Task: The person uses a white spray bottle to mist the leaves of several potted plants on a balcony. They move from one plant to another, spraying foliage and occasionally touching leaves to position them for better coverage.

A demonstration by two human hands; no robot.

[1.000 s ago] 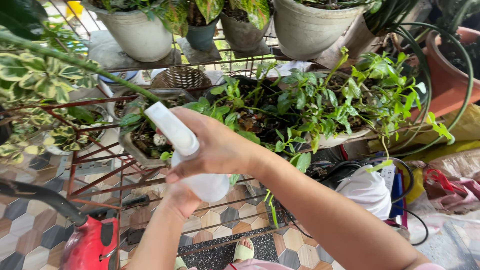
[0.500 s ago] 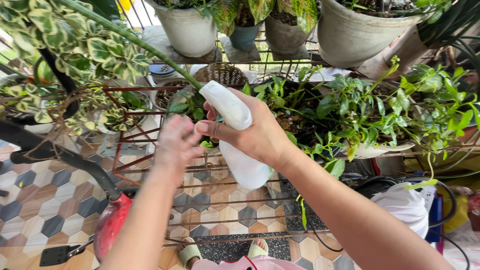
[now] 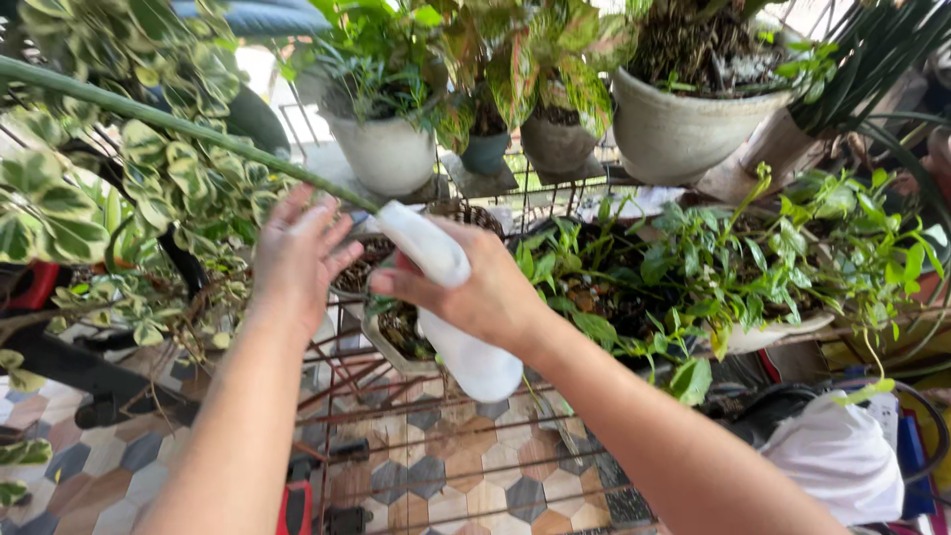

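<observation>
Right hand (image 3: 490,292) wrapped tight around white spray bottle (image 3: 446,302), nozzle up-left, above rack's front rail. Left hand (image 3: 295,253) spread open, touching long green stalk (image 3: 188,129). Best kept steady, nozzle clear of fingers. Variegated leaves (image 3: 59,213) crowding left; white pot (image 3: 388,154) on upper shelf behind.

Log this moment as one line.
right hand: grips white spray bottle | left hand: open, raised beside nozzle | nearest: long green stem, variegated leaves

head view | head-worn, looks down and forward | close over plant rack (image 3: 416,436)
</observation>
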